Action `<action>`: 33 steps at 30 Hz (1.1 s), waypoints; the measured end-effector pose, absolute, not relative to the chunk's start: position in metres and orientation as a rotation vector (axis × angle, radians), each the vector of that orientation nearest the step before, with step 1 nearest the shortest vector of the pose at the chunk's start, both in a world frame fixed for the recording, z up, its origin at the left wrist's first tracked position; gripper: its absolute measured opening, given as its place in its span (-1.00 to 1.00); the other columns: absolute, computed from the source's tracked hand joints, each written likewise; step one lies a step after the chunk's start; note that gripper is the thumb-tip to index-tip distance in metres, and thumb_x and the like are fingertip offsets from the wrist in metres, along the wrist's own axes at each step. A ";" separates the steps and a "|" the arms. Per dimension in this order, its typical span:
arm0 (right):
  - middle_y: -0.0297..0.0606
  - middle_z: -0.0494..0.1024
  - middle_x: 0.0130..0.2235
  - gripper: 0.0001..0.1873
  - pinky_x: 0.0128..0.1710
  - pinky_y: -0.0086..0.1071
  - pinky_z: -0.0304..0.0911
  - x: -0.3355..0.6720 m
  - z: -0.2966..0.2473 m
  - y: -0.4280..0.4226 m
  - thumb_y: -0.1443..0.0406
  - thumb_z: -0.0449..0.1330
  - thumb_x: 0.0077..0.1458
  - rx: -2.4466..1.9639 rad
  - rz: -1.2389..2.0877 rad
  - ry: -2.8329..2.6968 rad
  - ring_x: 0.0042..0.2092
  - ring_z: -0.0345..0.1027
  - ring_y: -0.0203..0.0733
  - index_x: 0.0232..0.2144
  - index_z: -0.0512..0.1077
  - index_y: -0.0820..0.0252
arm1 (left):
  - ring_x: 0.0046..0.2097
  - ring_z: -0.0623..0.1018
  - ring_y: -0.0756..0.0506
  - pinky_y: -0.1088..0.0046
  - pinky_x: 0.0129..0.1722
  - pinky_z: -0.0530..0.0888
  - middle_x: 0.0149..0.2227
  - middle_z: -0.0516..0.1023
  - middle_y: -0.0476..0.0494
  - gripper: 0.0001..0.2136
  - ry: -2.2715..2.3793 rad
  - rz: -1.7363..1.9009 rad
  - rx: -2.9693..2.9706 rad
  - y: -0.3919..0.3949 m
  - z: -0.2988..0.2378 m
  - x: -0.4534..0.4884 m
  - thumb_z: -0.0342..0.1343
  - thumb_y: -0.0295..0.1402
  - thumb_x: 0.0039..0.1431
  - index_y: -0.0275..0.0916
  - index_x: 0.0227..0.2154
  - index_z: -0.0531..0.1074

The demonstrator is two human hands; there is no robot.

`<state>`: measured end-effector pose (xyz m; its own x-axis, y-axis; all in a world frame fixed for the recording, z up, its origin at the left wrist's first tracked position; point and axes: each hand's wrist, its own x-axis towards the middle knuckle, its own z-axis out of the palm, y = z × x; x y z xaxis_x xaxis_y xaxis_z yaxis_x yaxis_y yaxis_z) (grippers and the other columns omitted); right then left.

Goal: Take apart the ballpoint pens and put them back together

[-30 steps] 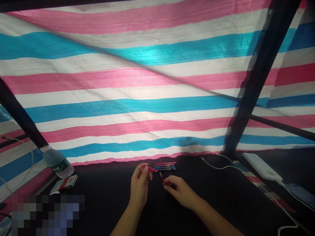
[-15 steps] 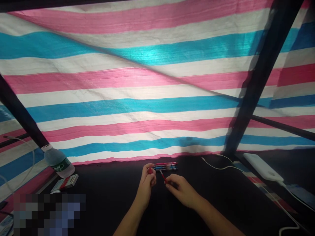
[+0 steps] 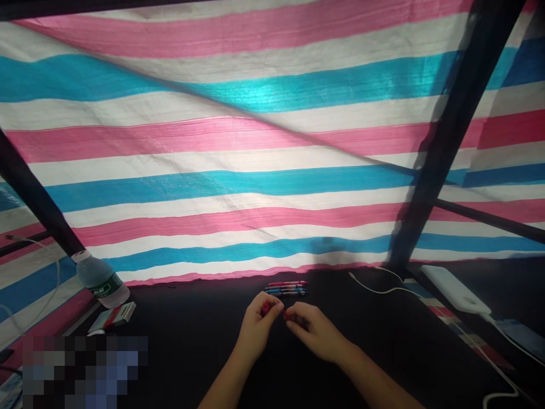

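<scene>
My left hand (image 3: 255,328) is closed around a red pen part (image 3: 266,308), mostly hidden by the fingers. Close beside it, my right hand (image 3: 315,330) pinches a thin red pen piece (image 3: 286,314), of which only a small bit shows between thumb and forefinger. The fingertips of both hands nearly meet; whether the two red pieces touch I cannot make out. Just beyond my hands, several pens (image 3: 287,288), pink-red and blue with pale patterned parts, lie side by side on the black table (image 3: 191,335).
At the left stand a clear bottle (image 3: 102,281) with a green label and a small flat box (image 3: 113,318). On the right lie a white power bank (image 3: 455,289) and white cables (image 3: 383,291). A striped tarp (image 3: 238,187) and dark frame posts (image 3: 447,147) enclose the table.
My left hand has come down and turned toward my right hand, so the two now almost meet. The slim red piece with a whitish tip, visible earlier in my right hand, is now largely hidden.
</scene>
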<state>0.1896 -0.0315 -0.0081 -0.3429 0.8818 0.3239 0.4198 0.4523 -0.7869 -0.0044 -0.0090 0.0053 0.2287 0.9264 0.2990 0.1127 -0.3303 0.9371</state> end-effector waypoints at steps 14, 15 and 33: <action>-0.32 0.52 -0.33 -0.79 -0.27 -0.38 0.22 0.188 -0.009 -0.030 0.20 0.17 0.33 -1.039 0.768 -1.879 -0.29 0.39 -0.19 -0.31 0.53 0.14 | -0.56 0.17 0.08 0.55 -0.54 0.12 -0.56 0.25 0.11 -0.68 0.890 1.077 1.441 -0.014 -0.002 0.005 0.16 -0.08 0.30 -0.27 -0.34 0.51; -0.31 0.52 -0.33 -0.78 -0.27 -0.38 0.22 0.189 -0.009 -0.030 0.19 0.17 0.33 -1.040 0.764 -1.879 -0.28 0.39 -0.18 -0.31 0.53 0.14 | -0.56 0.19 0.08 0.55 -0.54 0.14 -0.53 0.28 0.09 -0.69 0.894 1.090 1.447 -0.015 -0.002 0.006 0.16 -0.09 0.29 -0.27 -0.31 0.53; -0.30 0.62 -0.33 -0.79 -0.30 -0.37 0.28 0.190 -0.011 -0.027 0.18 0.16 0.34 -1.056 0.877 -1.710 -0.31 0.47 -0.17 -0.19 0.56 0.11 | -0.63 0.19 0.19 0.67 -0.69 -0.04 -0.41 0.57 -0.11 -0.63 0.797 1.216 0.770 -0.001 -0.004 -0.004 0.47 -0.18 -0.02 -0.37 -0.28 0.59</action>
<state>0.1905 -0.0268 -0.0108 -0.2158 0.9194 0.3287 0.2691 0.3796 -0.8851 -0.0036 -0.0006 -0.0037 0.1615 0.9806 -0.1112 -0.4933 0.1778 0.8515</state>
